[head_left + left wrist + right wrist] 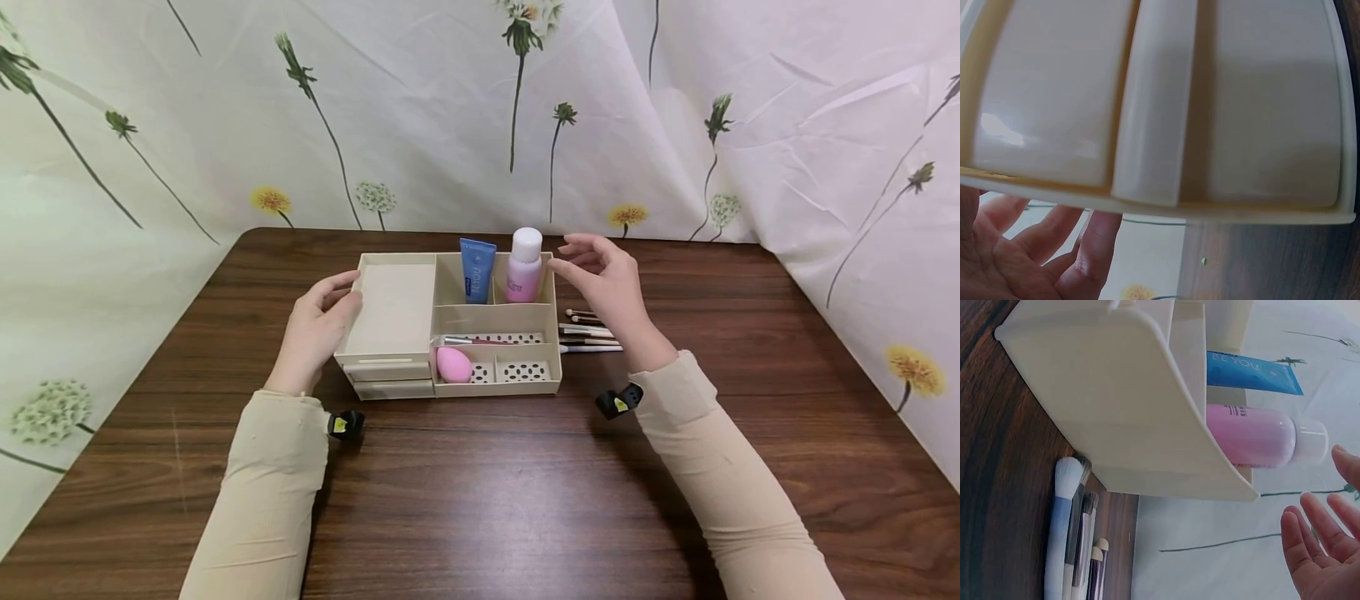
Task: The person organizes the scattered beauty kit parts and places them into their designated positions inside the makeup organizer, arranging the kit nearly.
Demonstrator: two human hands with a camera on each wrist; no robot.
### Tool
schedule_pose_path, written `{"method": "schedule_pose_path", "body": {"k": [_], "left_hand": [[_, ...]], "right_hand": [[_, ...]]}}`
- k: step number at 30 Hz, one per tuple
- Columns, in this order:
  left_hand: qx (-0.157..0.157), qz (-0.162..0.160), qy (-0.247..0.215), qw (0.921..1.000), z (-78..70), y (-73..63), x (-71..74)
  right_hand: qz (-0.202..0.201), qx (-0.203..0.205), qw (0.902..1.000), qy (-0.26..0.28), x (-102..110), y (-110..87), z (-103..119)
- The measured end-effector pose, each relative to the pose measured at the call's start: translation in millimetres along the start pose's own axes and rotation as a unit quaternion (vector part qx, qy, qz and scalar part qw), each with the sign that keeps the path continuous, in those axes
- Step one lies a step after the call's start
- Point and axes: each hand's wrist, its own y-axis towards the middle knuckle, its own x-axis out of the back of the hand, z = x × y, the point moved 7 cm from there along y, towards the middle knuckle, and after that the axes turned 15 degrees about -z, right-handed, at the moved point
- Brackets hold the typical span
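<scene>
While the cream plastic organizer (397, 308) stands on the wood-grain desk (480, 500), its rear compartments hold a blue tube (476, 275) and a pink bottle (523, 282); a slim brush (480, 341) lies ahead, then a smooth egg-shaped sponge (453, 365). Fingers parted, the left hand (311, 329) is at its left side; the right hand (609, 279), loosely spread, is near the bottle, above several brushes (1063, 519).

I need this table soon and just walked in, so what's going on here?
A person has their left hand at the left side of a cream organizer. Their right hand is near the pink bottle, holding nothing. In the organizer, the bottle and a blue tube stand at the back and a pink sponge lies in front; several brushes lie on the table to the right.
</scene>
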Motion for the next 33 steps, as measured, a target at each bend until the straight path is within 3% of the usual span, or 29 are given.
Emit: {"method": "schedule_pose_path", "body": {"k": [9,19,25,33], "left_hand": [[0.001,0.0,0.002,1.0,0.2,-0.1,0.2],[0.003,0.002,-0.004,1.0,-0.1,-0.2,-0.6],[0.003,-0.002,0.0,1.0,0.0,-0.1,0.0],[-0.001,-0.001,0.004,1.0,-0.8,0.3,0.2]], "right_hand": [[-0.007,-0.013,0.9998,-0.014,17,-2.4,-13],[0.014,-0.027,0.9964,-0.079,26,1.6,-38],[0.06,-0.023,0.9886,-0.136,26,4.1,-50],[0.133,-0.036,0.9698,-0.201,25,3.4,-74]]}}
